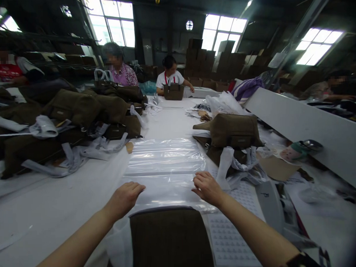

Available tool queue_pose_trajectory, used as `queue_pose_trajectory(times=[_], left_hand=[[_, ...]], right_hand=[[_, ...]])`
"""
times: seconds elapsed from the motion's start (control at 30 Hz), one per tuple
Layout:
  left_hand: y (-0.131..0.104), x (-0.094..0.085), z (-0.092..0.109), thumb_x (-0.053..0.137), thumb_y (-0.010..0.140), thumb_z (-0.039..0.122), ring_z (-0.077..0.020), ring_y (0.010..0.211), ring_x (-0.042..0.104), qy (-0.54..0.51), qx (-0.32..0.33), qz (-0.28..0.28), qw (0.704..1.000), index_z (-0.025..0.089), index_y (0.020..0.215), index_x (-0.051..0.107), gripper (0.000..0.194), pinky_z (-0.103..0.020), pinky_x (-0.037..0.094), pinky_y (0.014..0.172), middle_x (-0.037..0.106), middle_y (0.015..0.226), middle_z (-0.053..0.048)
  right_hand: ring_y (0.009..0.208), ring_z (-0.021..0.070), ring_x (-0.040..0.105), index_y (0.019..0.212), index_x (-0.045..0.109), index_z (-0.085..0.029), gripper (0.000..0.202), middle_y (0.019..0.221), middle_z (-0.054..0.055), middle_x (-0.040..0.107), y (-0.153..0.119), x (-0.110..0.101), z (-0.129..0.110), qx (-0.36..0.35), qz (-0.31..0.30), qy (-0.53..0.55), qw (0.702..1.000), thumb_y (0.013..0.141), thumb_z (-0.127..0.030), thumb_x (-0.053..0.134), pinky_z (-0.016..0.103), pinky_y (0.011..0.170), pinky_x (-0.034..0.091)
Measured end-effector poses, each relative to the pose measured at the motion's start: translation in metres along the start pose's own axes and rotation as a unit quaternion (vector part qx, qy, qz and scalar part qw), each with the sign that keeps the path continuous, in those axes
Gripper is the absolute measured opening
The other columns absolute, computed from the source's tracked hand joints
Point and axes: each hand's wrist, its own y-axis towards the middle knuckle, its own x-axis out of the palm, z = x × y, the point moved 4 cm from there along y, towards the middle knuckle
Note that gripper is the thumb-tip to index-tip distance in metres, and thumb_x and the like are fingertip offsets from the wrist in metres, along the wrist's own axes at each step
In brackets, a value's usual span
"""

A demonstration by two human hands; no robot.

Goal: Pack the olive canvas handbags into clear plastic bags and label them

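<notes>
A clear, shiny plastic bag (167, 165) lies flat on the white table, with light glinting along its creases. My left hand (125, 199) is closed at the left edge of the plastic, fingers and thumb pinched together. At the right edge, my right hand (207, 187) also pinches the plastic, its fingers curled. Directly in front of me, below the plastic, is a dark olive-brown fabric bag (171, 241). White wrapping material (120, 244) runs along that bag's left side. Neither hand touches the fabric bag.
Olive-brown bags with white-wrapped straps are heaped at left (72, 108). Another brown bag (236, 131) stands at right, near printed label sheets (232, 240), a grey tape dispenser (269, 204) and a bottle (301, 149). A white board (306, 129) borders the right side. Several people sit farther back.
</notes>
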Motion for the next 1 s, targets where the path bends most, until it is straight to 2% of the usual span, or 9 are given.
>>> queue_pose_trajectory(times=[0.07,0.17,0.33,0.43,0.5,0.6,0.77,0.87,1.0], left_hand=[[-0.005,0.004,-0.005,0.033,0.084,0.008,-0.0209,0.091,0.055,-0.007,-0.002,-0.043,0.999,0.021,0.097,0.060,0.033,-0.033,0.040,0.082,0.061,0.090,-0.006],[-0.008,0.007,-0.011,0.035,0.083,0.009,-0.0208,0.084,0.056,-0.029,-0.012,-0.077,0.997,0.021,0.087,0.061,0.029,-0.031,0.040,0.076,0.061,0.084,-0.005],[-0.004,0.006,-0.013,0.046,0.079,0.016,-0.0173,0.074,0.053,-0.063,-0.022,-0.075,0.995,0.019,0.070,0.052,0.012,-0.026,0.036,0.066,0.058,0.076,-0.002],[0.004,0.005,-0.016,0.059,0.071,0.022,-0.0163,0.067,0.050,-0.085,-0.033,-0.076,0.993,0.019,0.066,0.047,0.013,-0.024,0.033,0.060,0.054,0.070,0.001],[0.010,0.004,-0.019,0.064,0.067,0.030,-0.0155,0.062,0.048,-0.102,-0.042,-0.080,0.991,0.019,0.065,0.046,0.021,-0.023,0.032,0.056,0.053,0.066,0.003],[0.016,0.001,-0.024,0.053,0.076,0.040,-0.0154,0.062,0.048,-0.113,-0.069,-0.055,0.990,0.020,0.066,0.045,0.024,-0.024,0.034,0.057,0.053,0.066,0.002],[0.003,0.004,-0.033,0.047,0.078,0.026,-0.0172,0.075,0.051,-0.088,-0.095,-0.010,0.992,0.020,0.073,0.050,0.008,-0.026,0.035,0.067,0.055,0.079,-0.001],[-0.007,0.007,-0.044,0.044,0.073,0.015,-0.0172,0.070,0.050,-0.063,-0.130,0.003,0.990,0.020,0.069,0.049,0.009,-0.026,0.033,0.063,0.053,0.072,-0.001],[-0.008,-0.004,-0.062,0.037,0.072,0.013,-0.0180,0.068,0.051,-0.046,-0.205,0.061,0.976,0.019,0.067,0.043,0.010,-0.027,0.035,0.063,0.049,0.071,-0.002]], right_hand=[[0.088,0.0216,0.053,0.082,0.058,-0.017,0.009,0.082,0.006,0.061,-0.010,0.001,-0.006,-0.057,-0.070,-0.034,0.995,0.079,-0.024,0.061,0.037,0.089,0.036],[0.078,0.0205,0.055,0.089,0.061,-0.018,0.015,0.080,0.005,0.062,-0.027,0.006,-0.009,-0.062,-0.164,-0.044,0.984,0.077,-0.026,0.063,0.035,0.075,0.043],[0.120,0.0253,0.041,0.074,0.066,-0.016,0.015,0.113,0.009,0.059,-0.040,0.005,-0.026,-0.153,-0.106,-0.026,0.982,0.079,-0.013,0.053,0.044,0.101,0.031],[0.111,0.0198,0.051,0.073,0.065,-0.016,0.023,0.092,0.006,0.066,-0.040,0.012,-0.029,-0.183,-0.121,-0.021,0.975,0.080,-0.005,0.047,0.038,0.101,0.033],[0.085,0.0182,0.061,0.077,0.063,-0.017,0.015,0.076,0.003,0.066,-0.037,0.022,-0.021,-0.113,-0.172,-0.026,0.978,0.080,-0.009,0.052,0.033,0.086,0.044],[0.070,0.0177,0.062,0.084,0.061,-0.019,0.007,0.082,0.003,0.066,-0.034,0.029,-0.005,0.034,-0.191,-0.028,0.981,0.078,-0.020,0.062,0.028,0.062,0.045],[0.082,0.0171,0.059,0.087,0.059,-0.021,0.019,0.083,0.003,0.063,-0.034,0.016,0.012,0.162,-0.072,-0.007,0.984,0.091,-0.032,0.044,0.027,0.072,0.042],[0.091,0.0222,0.055,0.084,0.059,-0.017,0.019,0.092,0.010,0.061,-0.038,0.008,0.020,0.193,-0.031,-0.070,0.978,0.090,-0.020,0.042,0.032,0.078,0.039],[0.080,0.0213,0.058,0.086,0.059,-0.016,0.017,0.084,0.010,0.063,-0.044,0.020,0.028,0.180,-0.095,-0.083,0.976,0.082,-0.006,0.046,0.030,0.069,0.039]])
